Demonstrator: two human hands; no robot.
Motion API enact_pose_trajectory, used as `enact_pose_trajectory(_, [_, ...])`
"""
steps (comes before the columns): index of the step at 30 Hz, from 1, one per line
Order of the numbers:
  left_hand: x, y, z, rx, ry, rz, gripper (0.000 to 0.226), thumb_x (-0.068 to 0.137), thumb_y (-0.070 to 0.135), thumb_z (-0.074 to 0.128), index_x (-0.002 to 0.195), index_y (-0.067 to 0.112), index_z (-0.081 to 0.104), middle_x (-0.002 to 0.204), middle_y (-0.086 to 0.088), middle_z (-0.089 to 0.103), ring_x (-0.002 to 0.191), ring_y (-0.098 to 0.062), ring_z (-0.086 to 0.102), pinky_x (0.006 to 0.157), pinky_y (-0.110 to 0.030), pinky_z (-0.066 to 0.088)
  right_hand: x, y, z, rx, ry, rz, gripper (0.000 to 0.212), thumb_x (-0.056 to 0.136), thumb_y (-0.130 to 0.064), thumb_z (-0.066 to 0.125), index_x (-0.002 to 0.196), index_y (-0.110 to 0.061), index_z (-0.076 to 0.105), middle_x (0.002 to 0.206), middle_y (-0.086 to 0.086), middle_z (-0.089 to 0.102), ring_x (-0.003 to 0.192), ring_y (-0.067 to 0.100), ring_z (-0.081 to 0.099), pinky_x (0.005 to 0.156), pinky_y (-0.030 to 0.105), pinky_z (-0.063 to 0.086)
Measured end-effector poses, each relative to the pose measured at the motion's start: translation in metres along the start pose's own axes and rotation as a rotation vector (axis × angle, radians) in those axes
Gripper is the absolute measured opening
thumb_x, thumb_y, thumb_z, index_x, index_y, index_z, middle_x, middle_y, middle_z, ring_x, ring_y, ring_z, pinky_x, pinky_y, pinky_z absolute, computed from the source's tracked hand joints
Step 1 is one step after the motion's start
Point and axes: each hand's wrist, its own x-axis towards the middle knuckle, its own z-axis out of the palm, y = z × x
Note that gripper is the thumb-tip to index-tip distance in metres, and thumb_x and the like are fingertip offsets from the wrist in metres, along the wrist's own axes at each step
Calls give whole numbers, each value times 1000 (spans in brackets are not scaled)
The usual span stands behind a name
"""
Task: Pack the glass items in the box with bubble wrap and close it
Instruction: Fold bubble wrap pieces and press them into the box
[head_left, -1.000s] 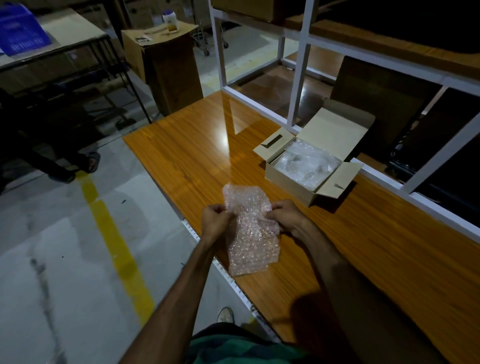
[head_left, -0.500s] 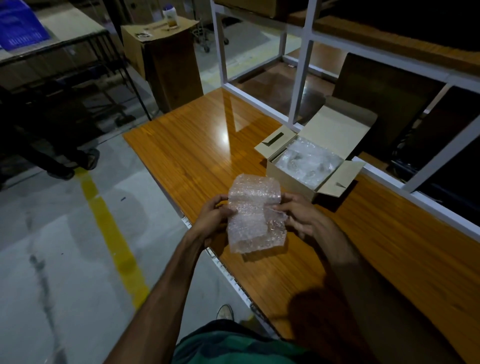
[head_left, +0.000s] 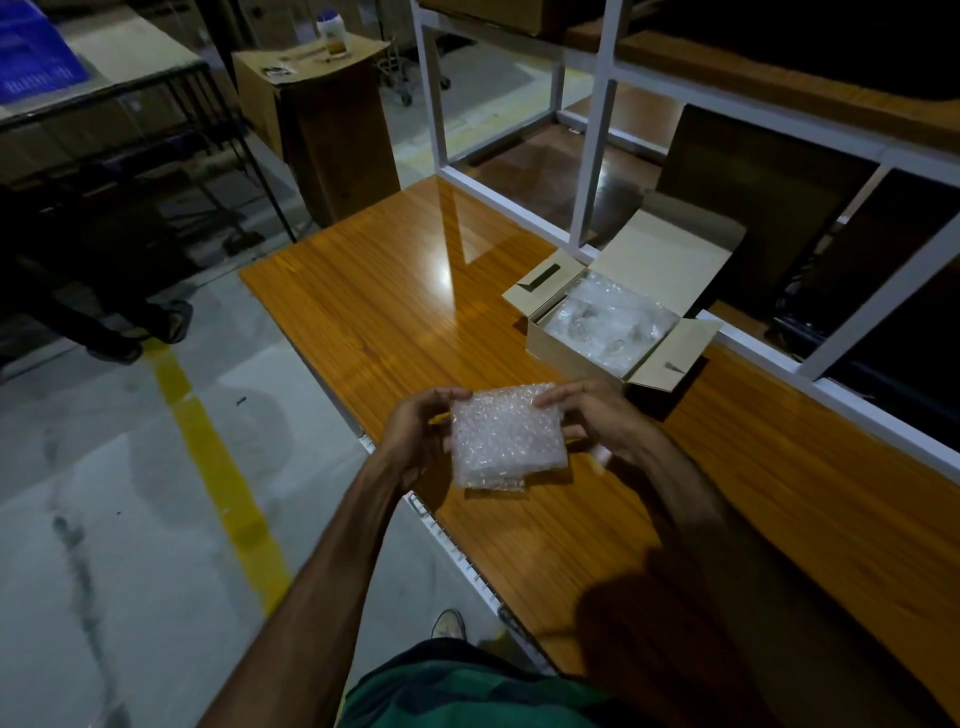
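I see both hands up over the near edge of the wooden table (head_left: 519, 545), holding a folded bundle of bubble wrap (head_left: 506, 434) between them. My left hand (head_left: 415, 441) has its fingers curled round the bundle's left side, thumb up near the top corner. My right hand (head_left: 597, 418) grips the right side, its fingers bent over the top right corner and down the edge. The bundle sits roughly flat to the camera, a loose layer sticking out along its bottom edge (whether there is glass inside it I cannot tell, the wrap is too cloudy). Farther back and to the right on the table stands the cardboard box (head_left: 576, 348), well apart from the hands, with its lid and both side flaps open. More bubble wrap fills the inside of it. The box sits just beside the white metal frame (head_left: 592, 156) of a shelf. Beyond the table's far corner stands a tall carton (head_left: 332, 135) with a small jar (head_left: 332, 34) on top.
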Motion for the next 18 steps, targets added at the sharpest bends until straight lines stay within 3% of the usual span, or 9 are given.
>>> enact_pose_trajectory(3, [-1, -9, 2, 26, -37, 2, 30, 100, 6, 61, 130, 8, 67, 136, -14, 63, 118, -35, 66, 86, -43, 62, -1, 9, 4, 19, 66, -53, 18, 98, -1, 64, 107, -4, 79, 127, 10, 72, 111, 26, 73, 92, 41, 64])
enact_pose_trajectory(5, [-3, -16, 7, 79, -22, 19, 36, 93, -6, 67, 127, 5, 70, 140, -13, 60, 122, -36, 65, 82, -40, 63, 0, 20, 7, 25, 101, -72, 23, 100, -1, 63, 110, -13, 80, 131, 9, 71, 113, 26, 72, 95, 44, 63])
enact_pose_trajectory(9, [-14, -24, 25, 53, 0, 10, 36, 87, -19, 67, 121, -8, 68, 136, -14, 60, 113, -30, 66, 69, -32, 63, -6, 33, 15, 195, 101, -63, 34, 97, 7, 64, 118, -17, 78, 135, 9, 68, 117, 27, 70, 102, 50, 60])
enact_pose_trajectory(12, [-15, -27, 32, -18, 31, 7, 40, 88, -22, 63, 123, -4, 69, 134, -10, 59, 109, -27, 65, 63, -29, 63, -15, 42, 18, 184, 105, -76, 50, 96, 8, 65, 134, -24, 70, 142, 5, 64, 118, 24, 70, 101, 52, 60])
enact_pose_trajectory(15, [-2, -26, 31, 98, -20, 58, 50, 88, -16, 67, 128, 13, 72, 147, -6, 54, 121, -28, 62, 76, -33, 64, -26, 45, 17, 23, 128, -157, 67, 96, 8, 66, 141, -42, 62, 155, 0, 53, 128, 22, 63, 94, 44, 64])
enact_pose_trajectory(17, [7, -21, 30, 247, -83, 132, 65, 84, -13, 71, 133, 30, 71, 152, 4, 51, 132, -29, 56, 91, -45, 63, -32, 38, 14, -1, 169, -214, 73, 97, 8, 66, 151, -40, 55, 159, -6, 44, 129, 15, 58, 86, 32, 65])
enact_pose_trajectory(18, [9, -16, 32, 300, -120, 172, 73, 82, -12, 72, 136, 37, 68, 152, 11, 50, 136, -28, 53, 96, -50, 61, -33, 35, 12, -12, 189, -243, 76, 97, 7, 66, 154, -42, 50, 164, -8, 39, 135, 16, 54, 89, 33, 65])
